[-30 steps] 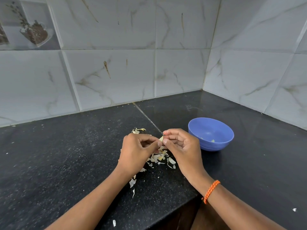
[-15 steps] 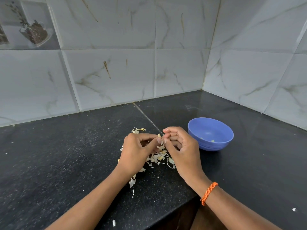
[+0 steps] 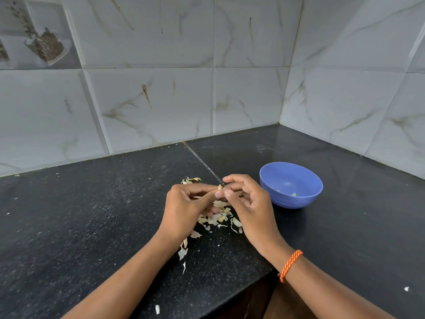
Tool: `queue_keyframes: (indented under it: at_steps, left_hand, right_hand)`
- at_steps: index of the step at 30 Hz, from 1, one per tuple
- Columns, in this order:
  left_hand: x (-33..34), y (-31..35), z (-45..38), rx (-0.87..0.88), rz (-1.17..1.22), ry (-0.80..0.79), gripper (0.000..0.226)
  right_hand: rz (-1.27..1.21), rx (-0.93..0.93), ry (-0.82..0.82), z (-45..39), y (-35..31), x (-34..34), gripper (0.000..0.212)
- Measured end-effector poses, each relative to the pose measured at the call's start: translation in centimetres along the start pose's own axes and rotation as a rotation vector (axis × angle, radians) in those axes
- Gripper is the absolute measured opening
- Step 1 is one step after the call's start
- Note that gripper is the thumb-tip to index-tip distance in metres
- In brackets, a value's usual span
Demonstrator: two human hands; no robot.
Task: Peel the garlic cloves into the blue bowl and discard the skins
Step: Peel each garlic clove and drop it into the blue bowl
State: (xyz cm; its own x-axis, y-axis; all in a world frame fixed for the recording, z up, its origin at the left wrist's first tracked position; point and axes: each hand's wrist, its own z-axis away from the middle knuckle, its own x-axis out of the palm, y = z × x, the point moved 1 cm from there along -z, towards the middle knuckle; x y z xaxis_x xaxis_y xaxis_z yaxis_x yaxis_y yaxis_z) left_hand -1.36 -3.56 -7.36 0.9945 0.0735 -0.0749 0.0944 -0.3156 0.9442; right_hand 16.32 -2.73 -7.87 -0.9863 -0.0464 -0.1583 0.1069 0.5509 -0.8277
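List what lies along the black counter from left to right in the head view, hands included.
left hand → garlic clove pinched between both hands' fingertips → right hand → blue bowl. The skin scraps lie under and between the hands, so they have no clear place.

Your clove [image 3: 220,187], skins [image 3: 218,217] and bowl [image 3: 291,184] on the counter [image 3: 92,215].
You hold the small pale clove above the papery skins strewn near the front edge; the blue bowl stands upright toward the back corner, a few peeled bits inside.
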Motion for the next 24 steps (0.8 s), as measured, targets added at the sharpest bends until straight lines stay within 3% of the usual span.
queue_keyframes:
  at_steps: [8, 17, 24]
  left_hand:
    - [0.31, 0.22, 0.08, 0.041, -0.103, -0.007, 0.011]
    - [0.57, -0.17, -0.23, -0.014, -0.065, 0.000, 0.021]
    - [0.48, -0.14, -0.09, 0.056, -0.141, 0.001, 0.017]
  right_hand:
    - [0.134, -0.051, 0.051, 0.15, -0.15, 0.40, 0.024]
    - [0.205, -0.072, 0.092, 0.30, 0.19, 0.39, 0.026]
    - [0.272, -0.054, 0.085, 0.24, 0.42, 0.41, 0.013]
